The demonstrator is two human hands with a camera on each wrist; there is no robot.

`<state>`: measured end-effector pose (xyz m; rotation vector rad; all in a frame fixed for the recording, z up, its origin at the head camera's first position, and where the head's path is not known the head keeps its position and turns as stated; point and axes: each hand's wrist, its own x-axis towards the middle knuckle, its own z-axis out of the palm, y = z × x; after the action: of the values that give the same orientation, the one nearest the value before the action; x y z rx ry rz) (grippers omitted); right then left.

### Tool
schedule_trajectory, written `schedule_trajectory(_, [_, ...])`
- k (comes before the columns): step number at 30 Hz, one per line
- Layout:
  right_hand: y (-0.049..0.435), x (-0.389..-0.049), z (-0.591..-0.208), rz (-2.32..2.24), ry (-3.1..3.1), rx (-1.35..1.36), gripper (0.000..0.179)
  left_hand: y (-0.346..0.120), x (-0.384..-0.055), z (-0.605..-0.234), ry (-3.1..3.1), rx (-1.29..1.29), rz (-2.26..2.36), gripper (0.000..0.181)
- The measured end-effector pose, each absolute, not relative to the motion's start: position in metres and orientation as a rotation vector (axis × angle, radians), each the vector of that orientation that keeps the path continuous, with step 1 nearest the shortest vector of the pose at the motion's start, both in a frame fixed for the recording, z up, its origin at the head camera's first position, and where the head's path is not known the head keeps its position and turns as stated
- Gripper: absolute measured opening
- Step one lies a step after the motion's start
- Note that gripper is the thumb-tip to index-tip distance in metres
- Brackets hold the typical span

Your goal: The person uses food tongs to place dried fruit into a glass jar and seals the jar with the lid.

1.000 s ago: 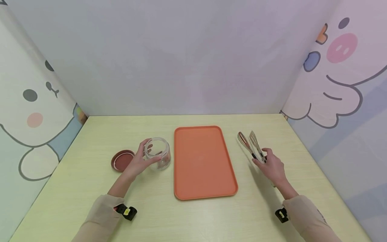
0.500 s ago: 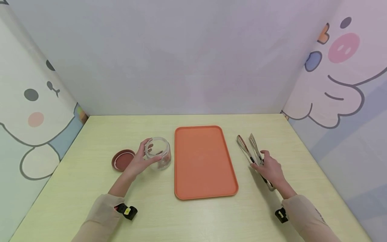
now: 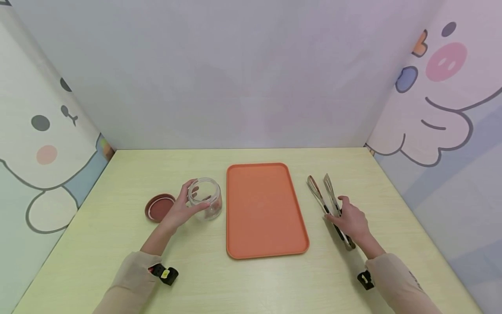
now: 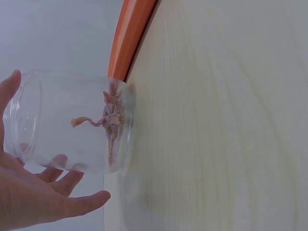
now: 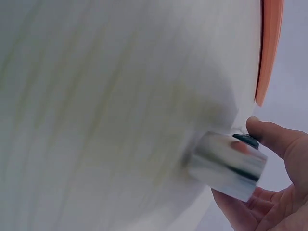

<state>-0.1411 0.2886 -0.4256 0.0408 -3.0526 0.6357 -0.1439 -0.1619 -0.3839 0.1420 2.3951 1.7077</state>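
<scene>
A clear glass jar (image 3: 213, 209) stands lidless left of the tray, with my left hand (image 3: 181, 213) gripping its neck between thumb and fingers. In the left wrist view the little finger stands out from the glass, and shrivelled pinkish-brown pieces (image 4: 111, 120) lie at the jar's bottom. Right of the tray, my right hand (image 3: 351, 221) holds metal food tongs (image 3: 319, 195) by their dark grips, thumb on one arm and fingers on the other. Their tips point away and spread apart, low over the table. In the right wrist view the tongs' shiny rear end (image 5: 226, 163) looks blurred.
Between the hands lies an orange rectangular tray (image 3: 266, 211). A dark red round lid (image 3: 160, 208) rests on the pale wooden table (image 3: 188, 279), left of the jar and beside the left forearm. Cloth walls (image 3: 243, 87) close off the back and sides.
The tongs have come down and turned flatter, their rear end now showing beside the right wrist. My right hand has lowered slightly. The left hand and the jar have stayed in place.
</scene>
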Motion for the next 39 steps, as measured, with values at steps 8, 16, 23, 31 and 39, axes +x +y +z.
schedule_trajectory(8, [0.292, -0.143, -0.416, 0.588, -3.092, -0.057, 0.07, -0.167, -0.149, -0.396, 2.405, 0.141, 1.692, 0.079])
schedule_trajectory(16, [0.286, -0.147, -0.395, 0.717, -2.977, 0.044, 0.063, -0.175, -0.158, -0.413, 2.427, 0.16, 1.669, 0.084])
schedule_trajectory(23, [0.268, -0.155, -0.393, 1.01, -2.814, 0.247, 0.053, -0.179, -0.158, -0.413, 2.415, 0.172, 1.646, 0.084])
schedule_trajectory(31, [0.231, -0.159, -0.4, 1.324, -2.615, 0.498, 0.048, -0.185, -0.158, -0.412, 2.374, 0.223, 1.674, 0.08])
schedule_trajectory(39, [0.182, -0.144, -0.381, 1.585, -2.539, 0.63, 0.044, -0.187, -0.157, -0.411, 2.337, 0.238, 1.717, 0.077])
